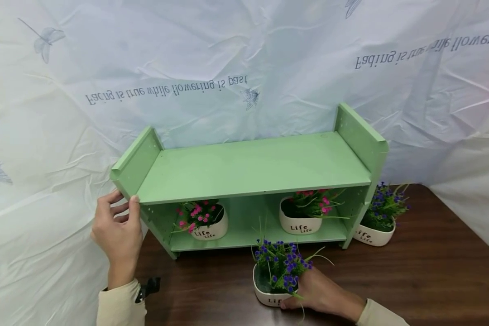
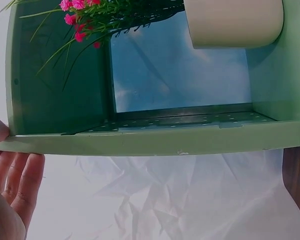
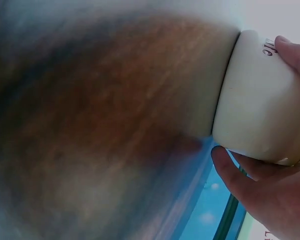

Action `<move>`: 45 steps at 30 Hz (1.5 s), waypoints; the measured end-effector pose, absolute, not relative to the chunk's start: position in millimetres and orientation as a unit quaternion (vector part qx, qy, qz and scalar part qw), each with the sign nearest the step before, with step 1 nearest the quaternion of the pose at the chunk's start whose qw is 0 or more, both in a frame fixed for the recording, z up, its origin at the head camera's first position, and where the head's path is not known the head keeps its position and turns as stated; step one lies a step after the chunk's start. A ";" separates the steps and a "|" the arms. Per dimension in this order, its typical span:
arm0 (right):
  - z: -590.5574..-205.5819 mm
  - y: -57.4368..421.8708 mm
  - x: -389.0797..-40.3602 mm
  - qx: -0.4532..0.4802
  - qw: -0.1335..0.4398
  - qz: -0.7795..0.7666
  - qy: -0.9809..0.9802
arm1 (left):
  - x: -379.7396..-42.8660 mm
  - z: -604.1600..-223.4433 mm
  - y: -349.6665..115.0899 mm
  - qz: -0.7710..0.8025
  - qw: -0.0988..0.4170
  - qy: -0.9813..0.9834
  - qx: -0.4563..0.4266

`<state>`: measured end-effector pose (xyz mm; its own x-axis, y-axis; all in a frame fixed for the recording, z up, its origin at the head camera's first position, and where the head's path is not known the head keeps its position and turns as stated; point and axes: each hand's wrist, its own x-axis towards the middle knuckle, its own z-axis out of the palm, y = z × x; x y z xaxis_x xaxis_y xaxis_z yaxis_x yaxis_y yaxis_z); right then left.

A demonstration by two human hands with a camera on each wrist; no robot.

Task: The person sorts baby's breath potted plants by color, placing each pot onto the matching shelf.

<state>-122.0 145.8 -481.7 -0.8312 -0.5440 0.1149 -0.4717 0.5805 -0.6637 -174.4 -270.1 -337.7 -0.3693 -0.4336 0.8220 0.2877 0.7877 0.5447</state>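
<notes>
Green shelf edge and flowerpot in hands, gap between shelved pots

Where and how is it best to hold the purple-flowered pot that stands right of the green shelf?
Probably by the walls of the white pot, below the purple flowers, coming from the right: the green shelf crowds and partly hides its left end, while its right end looks free.
</notes>
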 end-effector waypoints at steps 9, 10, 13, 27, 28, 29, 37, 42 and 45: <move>-483.3 146.9 -123.9 -0.304 0.023 -0.383 0.872 | -174.7 -340.5 -272.0 -0.318 0.558 -0.765 0.046; -483.4 147.2 -123.6 -0.305 0.019 -0.387 0.870 | -174.6 -340.6 -272.1 -0.318 0.558 -0.766 0.045; -482.5 148.2 -122.7 -0.308 0.005 -0.388 0.869 | -174.6 -340.5 -272.9 -0.313 0.555 -0.770 0.042; -450.7 148.8 -113.4 -0.292 -0.012 -0.336 0.896 | -172.2 -342.1 -275.3 -0.303 0.549 -0.778 0.037; -448.0 148.7 -112.6 -0.291 -0.017 -0.332 0.897 | -172.3 -341.9 -275.2 -0.304 0.549 -0.778 0.037; -445.5 148.8 -111.8 -0.292 -0.022 -0.327 0.899 | -172.4 -341.6 -275.2 -0.304 0.549 -0.777 0.037; -426.5 149.9 -108.2 -0.295 -0.019 -0.344 0.891 | -173.5 -338.9 -275.1 -0.303 0.551 -0.777 0.028; -415.7 150.4 -106.0 -0.302 -0.021 -0.345 0.889 | -173.2 -339.1 -275.4 -0.301 0.551 -0.778 0.027; -409.4 150.7 -105.2 -0.307 -0.027 -0.348 0.885 | -172.9 -339.2 -275.7 -0.300 0.552 -0.778 0.027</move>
<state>-105.2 150.7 -409.4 -0.8097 -0.5254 0.2615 -0.5627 0.5687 -0.5999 -172.9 -275.7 -339.2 -0.3901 -0.3727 0.8420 0.2899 0.8182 0.4965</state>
